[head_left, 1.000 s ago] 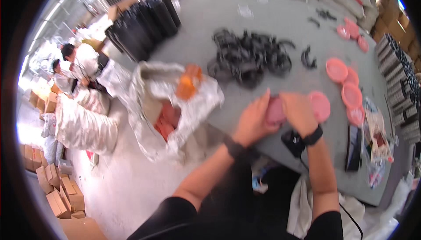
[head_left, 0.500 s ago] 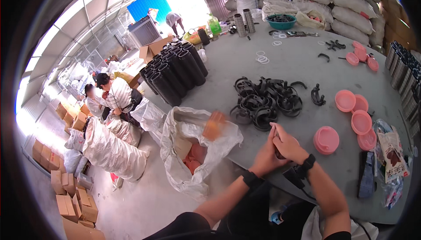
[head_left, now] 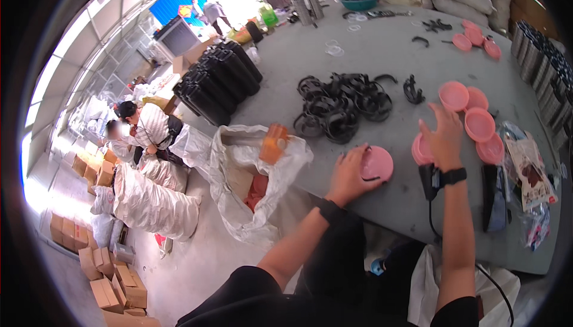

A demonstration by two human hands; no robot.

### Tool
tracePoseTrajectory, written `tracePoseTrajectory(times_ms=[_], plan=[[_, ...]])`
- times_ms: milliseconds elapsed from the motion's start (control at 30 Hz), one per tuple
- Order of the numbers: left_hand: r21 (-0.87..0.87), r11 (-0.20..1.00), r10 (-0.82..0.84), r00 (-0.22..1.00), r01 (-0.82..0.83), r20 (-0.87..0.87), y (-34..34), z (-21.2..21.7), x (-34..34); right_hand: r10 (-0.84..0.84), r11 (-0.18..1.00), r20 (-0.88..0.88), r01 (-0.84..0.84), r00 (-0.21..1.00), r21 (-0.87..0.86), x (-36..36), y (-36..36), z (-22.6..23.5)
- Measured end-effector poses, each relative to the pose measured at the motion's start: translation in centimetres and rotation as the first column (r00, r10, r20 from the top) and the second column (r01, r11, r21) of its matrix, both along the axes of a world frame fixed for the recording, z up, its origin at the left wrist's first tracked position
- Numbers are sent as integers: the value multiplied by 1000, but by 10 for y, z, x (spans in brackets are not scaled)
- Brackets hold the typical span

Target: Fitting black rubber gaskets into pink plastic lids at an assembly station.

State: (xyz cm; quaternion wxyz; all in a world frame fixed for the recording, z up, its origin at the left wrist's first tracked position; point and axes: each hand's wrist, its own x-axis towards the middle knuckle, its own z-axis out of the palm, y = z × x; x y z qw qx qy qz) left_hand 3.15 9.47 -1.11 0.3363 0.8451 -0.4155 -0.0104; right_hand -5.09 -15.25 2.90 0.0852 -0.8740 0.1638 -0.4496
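On the grey table, my left hand (head_left: 351, 174) curls around the left side of a round pink lid (head_left: 378, 161). A short black piece lies at that lid's front edge. My right hand (head_left: 446, 136) is open with its fingers spread, just above the table. Partly hidden behind it is another pink lid (head_left: 421, 150). Several more pink lids (head_left: 479, 125) lie just past its fingers. Beyond my hands, a heap of curved black strap pieces (head_left: 343, 105) sits on the table, with a single black piece (head_left: 413, 90) at its right.
An open white sack (head_left: 230, 207) with pink pieces inside stands left of the table. Black cylinders (head_left: 218, 82) are grouped at the table's left edge, metal ones (head_left: 528, 58) at the right. Plastic packages (head_left: 531, 172) lie at the right. Two people handle sacks (head_left: 158, 195) at left.
My hands, together around something before, are now apart. The left has a pink lid on the table; the right has moved right and opened over the lids. The whole view has shifted slightly.
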Motion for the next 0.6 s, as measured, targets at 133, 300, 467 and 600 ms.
tracePoseTrajectory(times_ms=[133,300,467,600], plan=[[-107,994,-14,999,17,33,-2,5,0,47,969,-177,-2,983,246,-8,-44,-46],[-340,939,45,999,-52,-28,19,12,-1,243,857,-161,-134,956,497,-4,-57,-58],[-316,921,295,938,-229,180,114,39,22,241,871,-185,-128,953,475,-9,-57,-58],[-151,829,559,799,-538,222,217,41,53,236,845,-182,-109,955,524,-5,-48,-49]])
